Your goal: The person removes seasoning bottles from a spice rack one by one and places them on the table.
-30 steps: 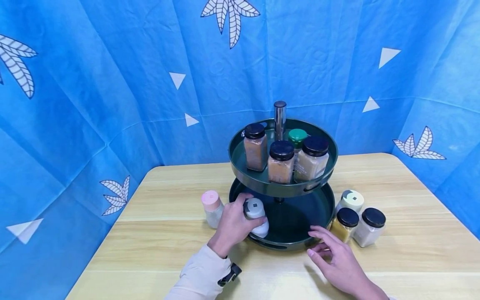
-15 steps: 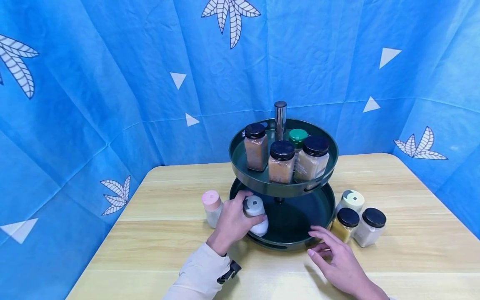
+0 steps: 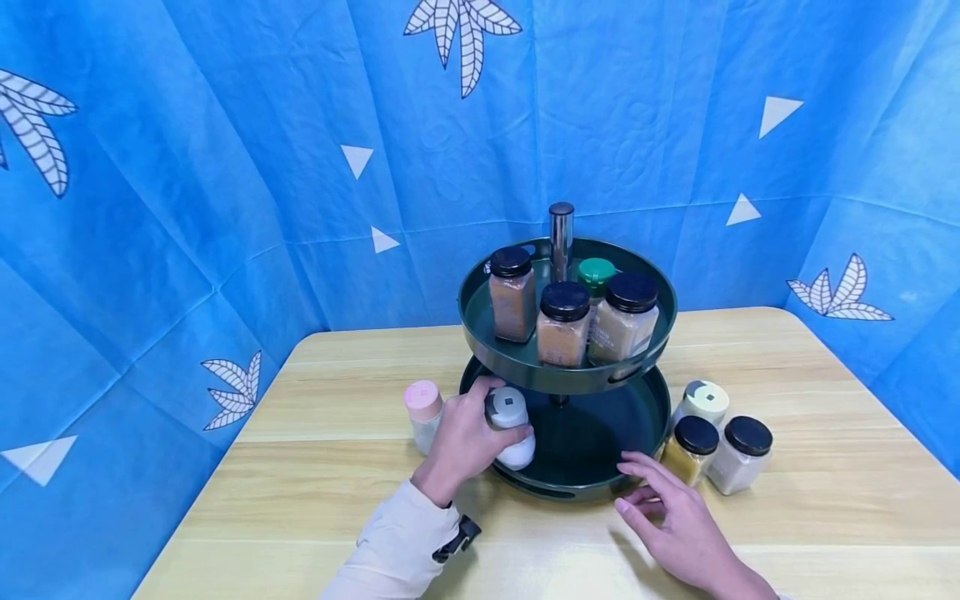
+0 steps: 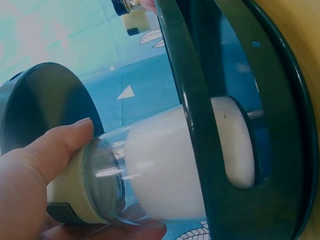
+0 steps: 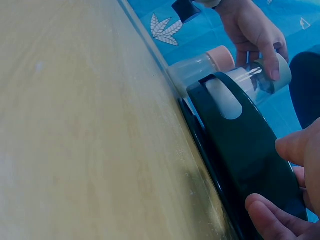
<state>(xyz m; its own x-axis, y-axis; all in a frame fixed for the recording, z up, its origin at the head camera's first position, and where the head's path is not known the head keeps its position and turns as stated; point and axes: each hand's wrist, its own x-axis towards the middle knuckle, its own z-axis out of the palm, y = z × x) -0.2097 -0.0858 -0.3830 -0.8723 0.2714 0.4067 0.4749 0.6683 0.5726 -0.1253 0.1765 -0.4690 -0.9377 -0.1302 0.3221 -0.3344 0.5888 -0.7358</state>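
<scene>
1. While the blue cloth (image 3: 300, 125) hasn't changed in the last second, it's only backdrop: far, left and right.
2. Wooden table (image 3: 337, 475): no change, same layout.
3. Two-tier stand (image 3: 558, 379): same spot, no visible rotation. Its upper tier (image 3: 476, 312) carries three black-lidded jars (image 3: 562, 337) and a green-lidded container (image 3: 596, 272), all unmoved. Lower tier (image 3: 592, 442) has one bottle, at its left.
4. Left hand (image 3: 461, 442): the only mover. Crept slightly left and far, with the grey-lidded bottle (image 4: 162, 167). Fingers and thumb are wrapped round the upper part of that bottle, so it's gripped.
5. Right hand (image 3: 671, 517): static. Fingers loosely bent, nothing held. Sits at the near right edge of the lower tier; can't confirm contact.
6. Grey-lidded bottle: base inside the lower tier's wall per left wrist view. Can't tell if it's flat on the floor. My read: fine adjustment of where it stands. Shift is tiny and the grip's on, so I'd call its position unsettled.
7. Loose on table, unmoved: pink-lidded bottle (image 3: 425, 417) just left of the left hand; right of the stand, cream-lidded bottle (image 3: 705, 402) far, yellow-filled jar (image 3: 684, 460) and white-filled jar (image 3: 735, 467) nearer.
</scene>
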